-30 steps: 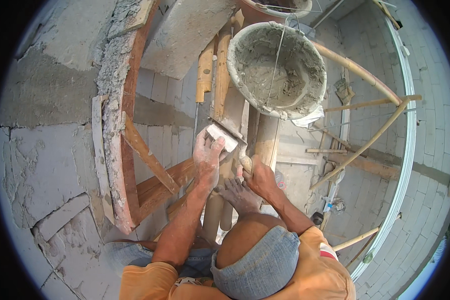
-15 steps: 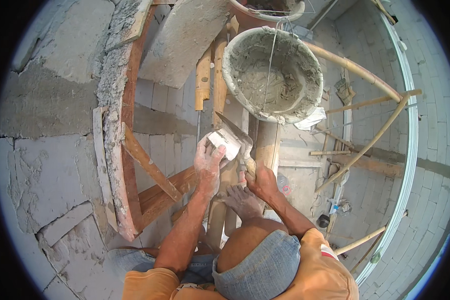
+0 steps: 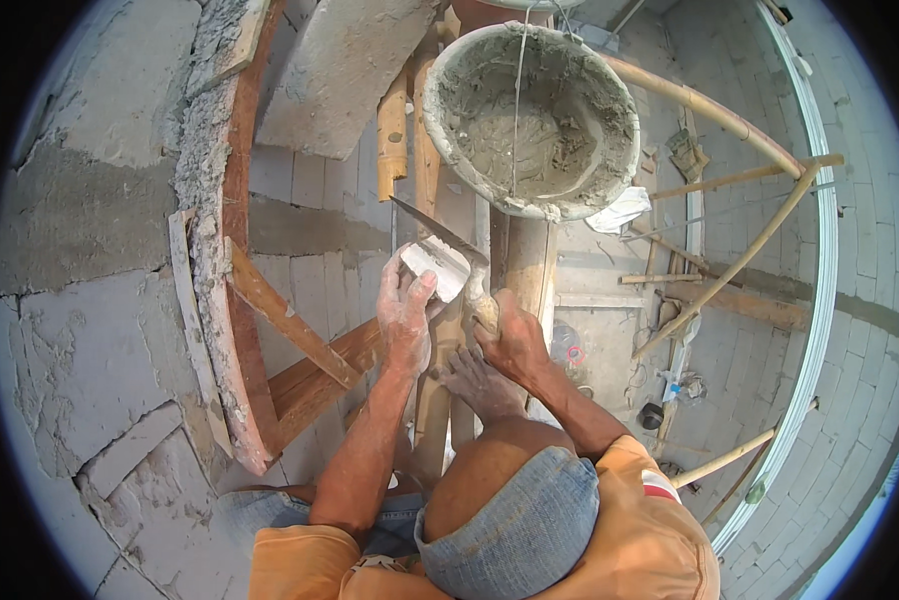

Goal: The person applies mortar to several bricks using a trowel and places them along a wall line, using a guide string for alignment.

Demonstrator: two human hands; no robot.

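My left hand [image 3: 405,325] grips a small pale block piece [image 3: 434,266], its thumb pressed on the near face. In my right hand [image 3: 518,345] is a pointed trowel [image 3: 448,235], held by its wooden handle. The steel blade slants up and left along the far right edge of the block piece, its tip beyond it. Whether blade and block touch I cannot tell. Just past the trowel stands a bucket [image 3: 570,208] with wet grey mortar [image 3: 515,140] inside and a wire handle across it. My bare foot [image 3: 482,385] rests on the bamboo poles below my hands.
To the left, a wooden frame [image 3: 238,180] edges a block wall [image 3: 90,340] smeared with mortar, with a diagonal brace [image 3: 290,315]. A grey slab [image 3: 335,75] leans at the top. Bamboo poles [image 3: 730,280] cross on the right, above a lower floor with scattered items.
The trowel has shifted left, its blade now lying more across the far edge of the block piece. Both hands keep their grips. The whole view has moved slightly.
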